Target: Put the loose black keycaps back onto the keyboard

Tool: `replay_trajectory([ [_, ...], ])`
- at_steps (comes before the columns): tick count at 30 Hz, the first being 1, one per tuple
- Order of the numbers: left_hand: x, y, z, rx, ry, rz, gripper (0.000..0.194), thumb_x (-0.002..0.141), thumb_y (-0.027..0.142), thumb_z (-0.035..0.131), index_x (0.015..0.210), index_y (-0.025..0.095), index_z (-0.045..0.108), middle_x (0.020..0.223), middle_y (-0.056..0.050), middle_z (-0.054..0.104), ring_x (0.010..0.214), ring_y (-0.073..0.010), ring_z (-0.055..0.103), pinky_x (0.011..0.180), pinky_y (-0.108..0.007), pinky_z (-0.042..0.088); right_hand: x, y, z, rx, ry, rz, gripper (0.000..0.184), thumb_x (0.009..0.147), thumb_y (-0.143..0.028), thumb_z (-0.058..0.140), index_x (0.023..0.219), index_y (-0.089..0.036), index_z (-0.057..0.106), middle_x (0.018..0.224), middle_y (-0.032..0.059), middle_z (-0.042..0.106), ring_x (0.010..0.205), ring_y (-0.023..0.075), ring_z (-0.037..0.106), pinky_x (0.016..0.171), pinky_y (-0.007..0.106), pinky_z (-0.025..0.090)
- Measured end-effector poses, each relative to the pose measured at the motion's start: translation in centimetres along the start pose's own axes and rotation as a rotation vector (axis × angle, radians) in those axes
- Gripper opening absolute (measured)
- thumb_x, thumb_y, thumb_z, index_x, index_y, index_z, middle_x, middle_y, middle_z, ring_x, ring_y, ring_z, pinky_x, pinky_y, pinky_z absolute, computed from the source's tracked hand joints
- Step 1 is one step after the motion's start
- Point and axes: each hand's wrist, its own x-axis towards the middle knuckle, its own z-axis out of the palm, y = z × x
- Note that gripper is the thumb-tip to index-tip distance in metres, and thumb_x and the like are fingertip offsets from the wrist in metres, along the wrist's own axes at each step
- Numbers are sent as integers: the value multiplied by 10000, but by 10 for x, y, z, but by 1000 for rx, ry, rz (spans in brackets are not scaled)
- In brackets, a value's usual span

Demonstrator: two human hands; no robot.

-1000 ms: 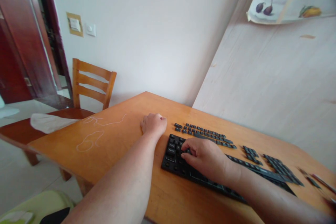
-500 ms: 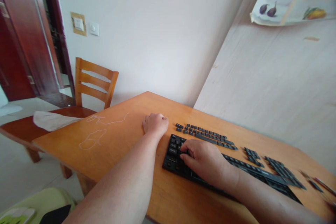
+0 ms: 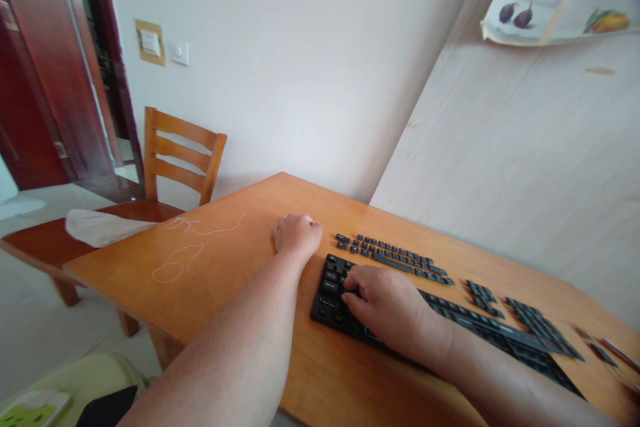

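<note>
A black keyboard (image 3: 326, 312) lies at a slant on the wooden table, with some keys mounted at its left end. Over that end, my right hand (image 3: 383, 303) pinches a small dark keycap between thumb and forefinger, low against the keys; the hand hides much of it. My left hand (image 3: 296, 235) rests on the table just beyond the keyboard's left corner, its fingers curled in. Whatever may be inside that hand is hidden. Behind the keyboard, loose black keycaps (image 3: 393, 265) are set out in rows.
More keycap groups (image 3: 481, 297) and a block of keycaps (image 3: 537, 323) lie to the right, beside thin tools (image 3: 617, 350) at the edge. White string-like lines (image 3: 175, 263) mark the table's left part. A wooden chair (image 3: 183, 153) stands at the far left side, a pale green seat (image 3: 107, 373) below.
The view has shifted very slightly. Both hands stay in nearly the same places, with the right one still pinching at the keyboard's left end.
</note>
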Motion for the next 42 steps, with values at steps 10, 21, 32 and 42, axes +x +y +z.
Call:
replay_trajectory([
  [10, -3, 2, -3, 16, -4, -7, 349, 853, 420, 465, 992, 301, 762, 1143, -88, 709, 1133, -321, 573, 910, -443, 446, 4, -1, -3, 40, -21, -34, 63, 797, -249, 591, 741, -220, 587, 740, -1, 660, 689, 149, 564, 615, 252, 337],
  [21, 0, 0, 1, 3, -1, 1, 361, 850, 442, 458, 995, 308, 761, 1142, -97, 703, 1144, -337, 561, 920, -466, 424, 6, -3, -4, 29, -43, -38, 73, 799, -249, 588, 735, -217, 574, 750, 7, 654, 703, 151, 560, 619, 251, 334],
  [32, -1, 0, 0, 4, 9, 9, 362, 851, 440, 458, 988, 301, 762, 1115, -99, 710, 1119, -337, 575, 892, -456, 446, 5, -6, -5, -19, -58, -14, 65, 795, -248, 569, 737, -219, 566, 765, 13, 664, 711, 156, 561, 612, 254, 321],
  [42, -1, 2, -1, 4, 9, -8, 345, 844, 428, 475, 983, 303, 765, 1116, -92, 713, 1125, -331, 575, 898, -453, 447, 5, -10, -6, -45, -82, -18, 96, 820, -246, 556, 762, -205, 621, 796, 29, 686, 731, 154, 599, 636, 247, 360],
])
